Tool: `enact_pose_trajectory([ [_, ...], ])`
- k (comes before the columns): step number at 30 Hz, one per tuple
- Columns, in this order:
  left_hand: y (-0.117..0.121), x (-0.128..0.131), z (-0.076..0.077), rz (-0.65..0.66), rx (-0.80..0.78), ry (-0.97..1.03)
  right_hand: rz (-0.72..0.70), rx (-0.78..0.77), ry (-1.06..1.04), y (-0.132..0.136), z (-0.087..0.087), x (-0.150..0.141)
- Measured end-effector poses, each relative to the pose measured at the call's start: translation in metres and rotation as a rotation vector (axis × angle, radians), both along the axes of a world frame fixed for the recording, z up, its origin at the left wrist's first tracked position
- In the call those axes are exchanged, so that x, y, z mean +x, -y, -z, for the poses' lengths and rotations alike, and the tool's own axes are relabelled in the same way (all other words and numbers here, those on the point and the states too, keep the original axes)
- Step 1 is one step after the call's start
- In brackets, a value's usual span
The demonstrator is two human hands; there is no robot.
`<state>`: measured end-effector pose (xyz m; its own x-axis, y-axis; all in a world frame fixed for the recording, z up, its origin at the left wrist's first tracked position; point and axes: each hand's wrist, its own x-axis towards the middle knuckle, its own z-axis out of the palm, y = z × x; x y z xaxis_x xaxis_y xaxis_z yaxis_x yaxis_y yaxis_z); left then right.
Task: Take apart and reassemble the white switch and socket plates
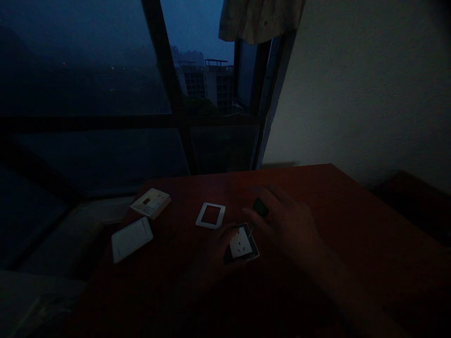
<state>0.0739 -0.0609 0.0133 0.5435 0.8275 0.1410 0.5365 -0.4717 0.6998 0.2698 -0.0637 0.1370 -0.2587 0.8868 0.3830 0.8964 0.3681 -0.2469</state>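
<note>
In the lower middle of the frame, a wall socket [241, 243] lies on the reddish-brown desk [359, 220], its white, slotted face turned up and a dark border around it. The left hand [217, 253], dim against the desk, grips the socket from its left side, with the fingers at the upper edge and the thumb along the lower one. Right of centre, the right hand [287, 218] has its fingers closed around the green handle of a screwdriver [260, 207], the thumb below it and the other fingers above. The thin shaft slants down and to the left, its lower end at the dark border on the right side of the socket; whether the tip sits in a screw is too dark to tell. Just up and left of the socket, a thin white square frame [199, 220] lies flat, bare wood showing through its opening. Farther left on the desk are a thick white unit [155, 205] with a small dark opening in its top and, just below it, a white rectangular panel [132, 239]. Dark-framed windows [88, 70] fill the upper left, a building [214, 84] beyond them; a curtain [260, 19] hangs at top centre, and a pale wall [352, 94] takes up the upper right.
</note>
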Motion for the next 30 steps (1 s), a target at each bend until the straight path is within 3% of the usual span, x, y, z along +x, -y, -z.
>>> enact_pose_trajectory([
  [2, 0.0, -0.001, 0.003, 0.007, 0.009, 0.002, 0.063, 0.005, 0.026, 0.0, -0.001, -0.001],
  [7, 0.001, -0.001, 0.001, 0.005, 0.014, -0.007, -0.215, -0.015, -0.184, 0.003, -0.003, 0.0],
  [12, 0.001, 0.001, -0.005, 0.007, -0.007, 0.002, 0.049, -0.004, 0.04, 0.002, -0.004, -0.002],
  [13, 0.001, 0.001, -0.005, 0.009, -0.008, 0.003, 0.05, -0.013, 0.052, 0.002, -0.006, -0.002],
  [18, 0.001, 0.0, -0.005, 0.009, -0.014, 0.002, -0.224, -0.07, -0.124, 0.003, -0.009, -0.002],
  [24, 0.001, 0.0, -0.005, 0.006, -0.042, 0.004, 0.062, -0.005, 0.056, -0.002, 0.0, -0.005],
  [28, 0.0, 0.0, -0.005, 0.008, -0.015, -0.013, -0.183, -0.027, -0.19, -0.001, 0.0, -0.004],
  [30, 0.0, 0.0, -0.004, 0.006, -0.003, -0.016, -0.207, -0.029, -0.242, -0.002, 0.002, -0.003],
])
